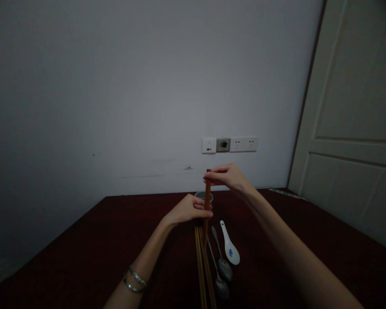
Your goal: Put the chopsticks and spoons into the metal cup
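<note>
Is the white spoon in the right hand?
No, the white spoon lies on the table; the right hand pinches brown chopsticks.

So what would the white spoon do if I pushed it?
The white spoon looks like china, so it's probably stiff but might chip if dropped. Its wide, rounded end could make it rock, and its smooth-looking surface may let it slide.

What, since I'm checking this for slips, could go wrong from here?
The upright brown chopsticks could tip, as the right hand pinches them near the top. The left hand appears close to the cup and might knock it. The chopsticks' lower end, overlapping the pale chopsticks in view, might nudge those.
</note>
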Tool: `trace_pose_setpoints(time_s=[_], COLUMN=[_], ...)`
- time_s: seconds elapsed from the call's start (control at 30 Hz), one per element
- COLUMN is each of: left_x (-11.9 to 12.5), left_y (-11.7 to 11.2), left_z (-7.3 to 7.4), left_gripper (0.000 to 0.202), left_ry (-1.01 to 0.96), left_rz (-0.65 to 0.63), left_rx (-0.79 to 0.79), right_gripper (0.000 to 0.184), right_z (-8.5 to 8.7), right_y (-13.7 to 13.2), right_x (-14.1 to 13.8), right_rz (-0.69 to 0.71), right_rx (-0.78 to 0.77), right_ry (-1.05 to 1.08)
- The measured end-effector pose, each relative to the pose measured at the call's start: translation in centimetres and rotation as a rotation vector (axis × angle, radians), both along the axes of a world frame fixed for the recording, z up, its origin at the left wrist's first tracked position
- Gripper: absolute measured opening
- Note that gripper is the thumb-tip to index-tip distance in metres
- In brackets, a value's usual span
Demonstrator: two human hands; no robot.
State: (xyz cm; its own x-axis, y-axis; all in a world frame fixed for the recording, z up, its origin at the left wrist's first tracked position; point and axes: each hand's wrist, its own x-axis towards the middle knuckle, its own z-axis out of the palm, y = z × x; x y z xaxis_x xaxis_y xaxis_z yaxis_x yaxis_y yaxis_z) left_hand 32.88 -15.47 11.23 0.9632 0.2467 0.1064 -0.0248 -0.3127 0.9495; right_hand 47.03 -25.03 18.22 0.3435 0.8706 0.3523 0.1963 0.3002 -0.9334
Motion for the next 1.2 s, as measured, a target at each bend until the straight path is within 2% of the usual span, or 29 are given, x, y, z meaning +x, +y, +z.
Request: trace_pose_setpoints(time_s=[0.13,0.23,0.43,0.53,0.63,0.8,0.9,1.03,1.2], left_x=[-0.4,-0.8,-1.8,-2.3,-2.9,-4.1,-4.4,-4.3,-4.3], left_y=[2.5,5.7,12.5,14.9,16.5,17.9,18.4,18.6,18.3], left_z=[0.1,-0.9,-5.4,-7.8,-9.8,-12.4,-13.3,-13.9,-13.9], left_gripper=[0.035,0.035,0.033,0.027,0.021,0.017,0.019,0.022,0.026], left_ry=[-0.1,-0.153,-0.113,-0.13,-0.159,-0.164,-0.149,-0.125,-0.079], left_rz=[0.141,0.3,0.55,0.704,0.826,0.948,0.952,0.929,0.922], left_rx=[-0.052,-0.17,-0.346,-0.421,-0.477,-0.539,-0.542,-0.509,-0.455], right_gripper=[0.024,0.026,0.025,0.022,0.021,0.018,0.017,0.016,0.017], right_z=[1.6,3.3,7.3,8.9,9.7,8.8,7.6,5.6,2.7], right_y=[1.6,3.0,6.5,8.1,9.5,11.3,12.0,12.5,13.3], right_x=[1.2,2.6,5.7,7.0,8.2,9.5,9.9,10.0,9.7], right_rz=[0.005,0.01,0.023,-0.002,-0.016,-0.029,-0.009,-0.006,-0.012], right_rx=[0.033,0.065,0.101,0.124,0.146,0.138,0.121,0.072,0.007], right_ry=[-0.015,-0.048,-0.095,-0.098,-0.074,-0.035,-0.029,-0.017,-0.002])
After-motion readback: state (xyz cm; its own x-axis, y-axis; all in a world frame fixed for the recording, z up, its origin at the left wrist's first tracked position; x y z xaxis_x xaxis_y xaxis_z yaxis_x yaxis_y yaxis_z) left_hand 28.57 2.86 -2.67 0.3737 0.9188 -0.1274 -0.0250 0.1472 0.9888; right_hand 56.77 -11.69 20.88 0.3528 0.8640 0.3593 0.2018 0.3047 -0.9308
